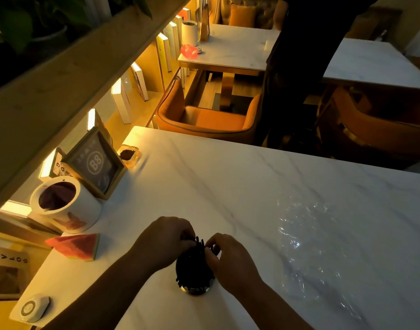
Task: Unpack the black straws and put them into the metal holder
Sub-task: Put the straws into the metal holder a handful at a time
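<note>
- Two bare hands are brought together over a bundle of black straws (192,263) near the front edge of a white marble table (228,182).
- The straws are seen standing packed in a metal holder (196,289), of which only the shiny lower rim is visible below the dark mass.
- The left hand (167,239) is curled against the upper left of the bundle, its fingertips closed on the straw tops; the exact straws gripped cannot be told.
- The right hand (230,256) is pinched at the upper right of the bundle, thumb and forefinger closed on a few straw ends.
- A few straw tips are splayed outward at the top and at the lower left of the bundle.
- A sheet of crumpled clear plastic wrap (311,246) is spread flat on the table to the right of the hands, apart from the holder.
- A watermelon-slice ornament (78,246) is laid to the left of the hands, near the table edge.
- A white cylindrical container (66,206) is placed behind it, beside a framed sign marked B8 (97,163).
- A white call button (34,308) is set at the near left corner.
</note>
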